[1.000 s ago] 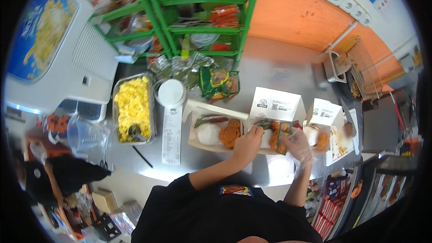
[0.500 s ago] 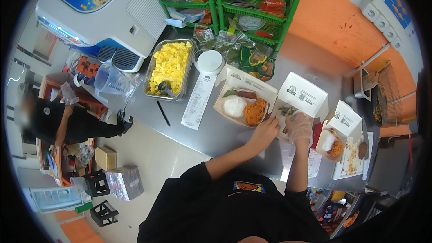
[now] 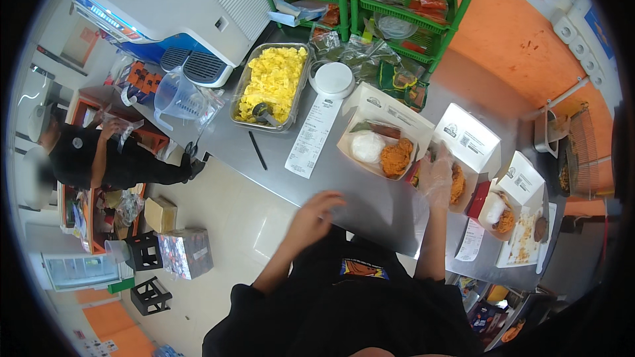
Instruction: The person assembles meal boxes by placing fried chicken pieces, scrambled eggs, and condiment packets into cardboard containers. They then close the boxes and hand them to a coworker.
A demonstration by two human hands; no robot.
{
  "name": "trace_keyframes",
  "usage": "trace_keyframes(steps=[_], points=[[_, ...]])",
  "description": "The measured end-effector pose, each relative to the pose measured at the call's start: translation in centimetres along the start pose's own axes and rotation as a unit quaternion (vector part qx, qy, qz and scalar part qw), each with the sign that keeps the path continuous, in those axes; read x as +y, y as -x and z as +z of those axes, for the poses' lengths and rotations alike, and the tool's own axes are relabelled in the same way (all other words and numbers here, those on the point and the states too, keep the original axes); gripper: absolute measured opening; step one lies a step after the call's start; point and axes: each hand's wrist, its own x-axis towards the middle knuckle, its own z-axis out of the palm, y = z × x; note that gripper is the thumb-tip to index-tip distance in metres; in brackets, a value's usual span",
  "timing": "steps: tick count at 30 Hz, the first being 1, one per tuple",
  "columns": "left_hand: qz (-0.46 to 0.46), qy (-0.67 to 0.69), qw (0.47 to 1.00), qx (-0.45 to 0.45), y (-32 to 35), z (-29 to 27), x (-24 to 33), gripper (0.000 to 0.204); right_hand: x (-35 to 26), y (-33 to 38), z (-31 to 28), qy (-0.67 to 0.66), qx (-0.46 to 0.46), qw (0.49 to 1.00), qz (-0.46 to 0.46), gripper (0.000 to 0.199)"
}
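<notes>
My bare left hand (image 3: 311, 221) hovers at the counter's front edge, fingers apart and holding nothing. In a clear plastic glove, my right hand (image 3: 435, 177) reaches into the middle cardboard meal box (image 3: 468, 137). Its fingers are blurred, so I cannot tell whether they grip anything. A piece of fried chicken (image 3: 457, 184) shows beside the glove. The box to its left (image 3: 378, 101) stands open with a white rice mound (image 3: 366, 147), fried chicken (image 3: 396, 157) and a dark wrapped strip (image 3: 382, 129). A smaller open box (image 3: 518, 176) at the right also holds rice and chicken.
Behind are a tray of yellow scrambled egg (image 3: 274, 82), a round white device (image 3: 332, 80) with a long receipt (image 3: 311, 142), and green racks (image 3: 403, 10). A black pen (image 3: 258, 150) lies left; a crumb-covered white tray (image 3: 522, 244) sits right. A co-worker (image 3: 99, 158) stands far left.
My left hand has come away from the boxes, toward the left and nearer me. The right hand stays at the middle box, where chicken now shows. The whole view has shifted somewhat.
</notes>
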Motion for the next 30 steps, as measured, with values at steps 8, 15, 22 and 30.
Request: trace_keyframes(steps=[8, 15, 22, 30], points=[[0.009, -0.199, 0.929, 0.312, -2.4, -19.8, -11.9, 0.036, -18.8, 6.6, 2.9, -0.192, -0.077, 0.964, -0.164, 0.016], [0.094, -0.252, 0.946, 0.180, -12.6, -27.0, -18.7, 0.048, -32.0, 8.3, 22.2, 0.089, -0.121, 0.975, -0.164, 0.030], [0.116, -0.215, 0.964, 0.106, -13.5, -28.9, -21.6, 0.061, -32.8, 6.7, 23.0, 0.139, -0.192, 0.957, -0.168, 0.016], [0.119, -0.213, 0.964, 0.108, -13.7, -28.4, -23.1, 0.070, -33.8, 9.5, 26.3, 0.323, -0.086, 0.933, -0.132, 0.014]])
